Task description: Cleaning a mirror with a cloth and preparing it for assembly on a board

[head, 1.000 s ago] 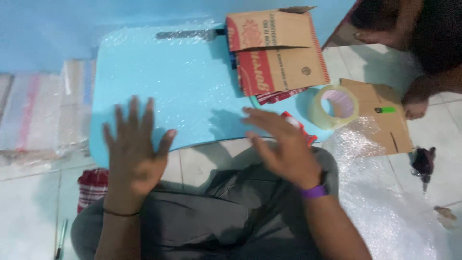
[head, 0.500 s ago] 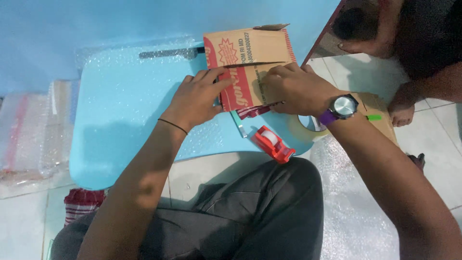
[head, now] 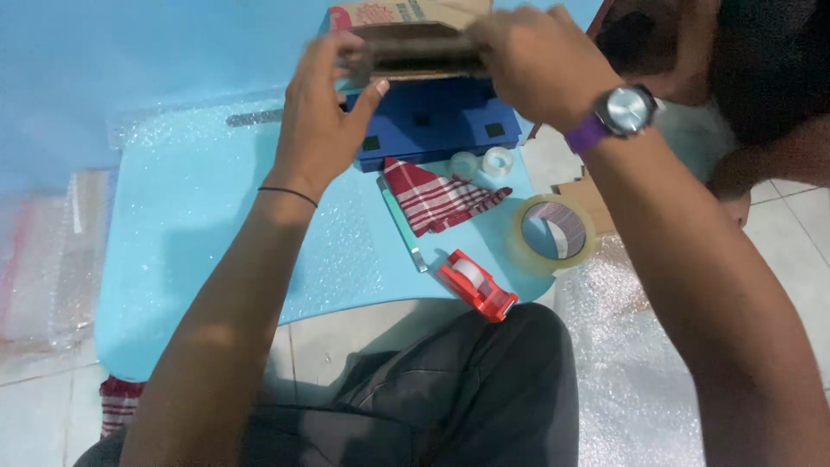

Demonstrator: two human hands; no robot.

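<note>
— Where is the cardboard box [head: 415, 39] right now?

— Lifted off the light blue table [head: 173, 225], above its far edge. The left hand [head: 324, 121] grips the box's left end and the right hand [head: 527, 60] its right end, the fingers [head: 341, 52] wrapped around the edges and closed on the cardboard.

— How would you expect it to handle?

— Light, I judge, since it sits high in both hands without strain. Corrugated card is stiff along the panels but gives at the flaps and corners, so a hard squeeze would likely dent it. The surface looks dry and matt, not slippery.

— Best place to take hold?

— At the two short ends, as it is now, with thumbs below and fingers over the top. A loose flap would fold.

— And beneath it?

— A dark blue box [head: 432, 125] rests on the table near the far edge. Just in front lie a red and white checked cloth [head: 437, 199], two small clear caps [head: 482, 163], a roll of clear tape [head: 553, 233] at the right edge and a red tape dispenser [head: 475, 284] at the near edge.
</note>
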